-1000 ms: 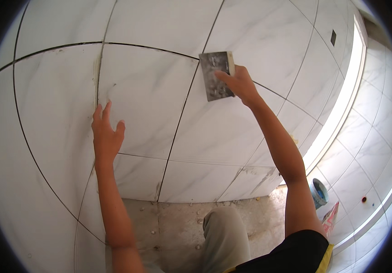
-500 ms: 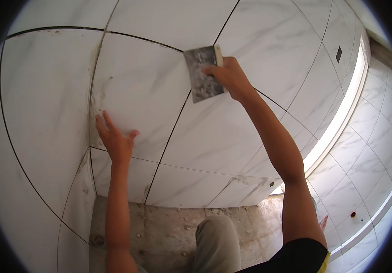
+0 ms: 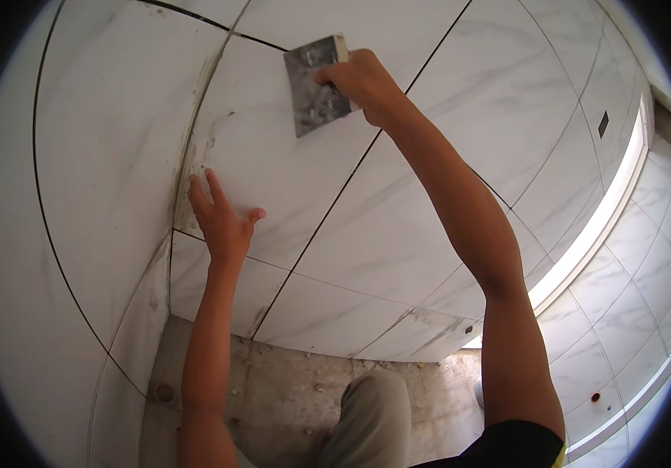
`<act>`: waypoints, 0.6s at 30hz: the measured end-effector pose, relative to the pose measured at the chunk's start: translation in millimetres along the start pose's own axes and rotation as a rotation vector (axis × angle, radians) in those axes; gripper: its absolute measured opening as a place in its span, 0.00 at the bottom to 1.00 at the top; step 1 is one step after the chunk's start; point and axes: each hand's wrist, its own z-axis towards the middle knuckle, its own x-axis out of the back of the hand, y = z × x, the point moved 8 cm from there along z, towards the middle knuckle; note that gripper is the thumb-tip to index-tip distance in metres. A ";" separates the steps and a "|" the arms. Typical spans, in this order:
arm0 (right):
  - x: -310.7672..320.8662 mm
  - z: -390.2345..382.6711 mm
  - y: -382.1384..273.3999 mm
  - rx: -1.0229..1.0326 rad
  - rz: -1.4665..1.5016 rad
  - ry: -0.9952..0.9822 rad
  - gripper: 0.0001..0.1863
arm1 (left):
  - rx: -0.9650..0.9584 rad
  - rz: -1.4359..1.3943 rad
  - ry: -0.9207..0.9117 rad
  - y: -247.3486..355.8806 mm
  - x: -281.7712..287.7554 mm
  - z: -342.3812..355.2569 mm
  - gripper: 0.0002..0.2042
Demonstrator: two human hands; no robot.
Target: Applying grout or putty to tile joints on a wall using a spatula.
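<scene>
Against the white, grey-veined wall tiles (image 3: 273, 183), the right hand (image 3: 365, 84) grips a flat, dark grey scraper (image 3: 310, 101) by its pale edge, fingers clamped on it with the thumb across the blade's face. The scraper's upper left corner is at the dark joint (image 3: 261, 40). Lower and to the left, near the corner where 2 walls meet, the left hand (image 3: 224, 225) is spread, fingers apart, holding nothing. Below, 1 knee (image 3: 376, 409) in pale trousers shows above the dusty floor (image 3: 277, 390).
</scene>
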 end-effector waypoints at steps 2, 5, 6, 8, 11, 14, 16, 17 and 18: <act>2.1 6.9 11.7 0.167 0.010 0.004 0.15 | -0.009 0.028 -0.004 -4.7 0.2 1.1 0.57; 22.8 -30.9 22.7 0.308 -0.193 0.051 0.13 | 0.005 0.069 -0.052 0.2 -5.3 1.5 0.55; 28.2 -51.8 19.9 0.556 -0.512 0.240 0.15 | 0.021 0.079 -0.096 5.5 -8.6 2.3 0.52; 5.7 -69.7 29.4 0.813 -0.865 0.400 0.20 | -0.054 -0.005 -0.039 8.2 -7.0 8.8 0.49; -41.5 -72.2 44.2 0.871 -0.983 0.492 0.23 | -0.148 -0.295 -0.075 58.8 5.0 12.3 0.42; -38.9 -70.3 48.6 0.855 -0.919 0.552 0.24 | -0.028 -0.761 -0.246 114.7 -15.7 9.4 0.34; -32.7 -65.2 49.2 0.902 -0.931 0.524 0.24 | 0.121 -1.024 -0.354 127.4 -27.8 20.1 0.32; -28.6 -63.3 44.1 0.903 -0.914 0.531 0.24 | 0.325 -1.171 -0.495 134.5 -39.8 37.3 0.29; -25.1 -61.0 38.2 0.936 -0.884 0.502 0.24 | 0.542 -1.314 -0.631 142.8 -55.3 46.9 0.26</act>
